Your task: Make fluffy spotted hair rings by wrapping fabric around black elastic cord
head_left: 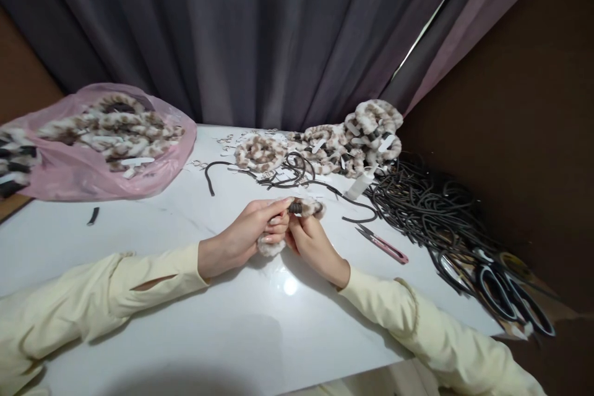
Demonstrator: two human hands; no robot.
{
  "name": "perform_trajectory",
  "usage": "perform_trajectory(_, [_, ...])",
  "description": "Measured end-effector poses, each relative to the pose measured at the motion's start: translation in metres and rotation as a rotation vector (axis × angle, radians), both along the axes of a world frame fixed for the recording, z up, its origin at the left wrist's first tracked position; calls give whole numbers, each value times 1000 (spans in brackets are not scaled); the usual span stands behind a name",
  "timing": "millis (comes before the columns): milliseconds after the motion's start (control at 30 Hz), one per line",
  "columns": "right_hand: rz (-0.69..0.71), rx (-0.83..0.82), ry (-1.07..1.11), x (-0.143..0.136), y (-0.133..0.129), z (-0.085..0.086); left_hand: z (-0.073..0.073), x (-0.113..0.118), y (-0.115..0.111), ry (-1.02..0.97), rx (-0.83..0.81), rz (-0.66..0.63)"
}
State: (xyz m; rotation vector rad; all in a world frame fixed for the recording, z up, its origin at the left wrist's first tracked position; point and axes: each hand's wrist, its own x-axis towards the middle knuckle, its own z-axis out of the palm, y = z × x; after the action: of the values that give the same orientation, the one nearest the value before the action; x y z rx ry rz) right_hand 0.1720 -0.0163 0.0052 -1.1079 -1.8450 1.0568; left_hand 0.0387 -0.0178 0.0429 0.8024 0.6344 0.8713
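Note:
Near the middle of the white table, a fluffy brown-and-white piece [309,206] with a dark ribbed section is held between both hands. My left hand [253,229] is closed around it, the thumb lying along the dark section, and white fluff shows below the fingers. My right hand [313,241] touches my left hand and is closed on the same piece from below; its fingertips are partly hidden. Right of the hands lie pink-handled snips [385,246], and a white bottle [359,185] leans beyond them.
A pink plastic bag [167,176] of fluffy pieces sits at the back left. More fluffy rings [260,153] and loose dark cords line the back. A cord heap [417,198] and large scissors [503,291] are at the right. A short cord [93,216] lies left.

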Motion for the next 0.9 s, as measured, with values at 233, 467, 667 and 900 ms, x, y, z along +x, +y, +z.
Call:
perform_trajectory(233, [26,-70,47,0,1,0,-2,-3,3,96,28,-22])
perform_trajectory(467, [54,-172,117,2,0,1,2,-5,3,94,48,-44])
perform_trajectory(667, [37,-24,18,2,2,2,3,-8,3,311,225,-33])
perform_trajectory(900, [165,-60,-46,2,-4,11,-2,-19,6,816,929,194])
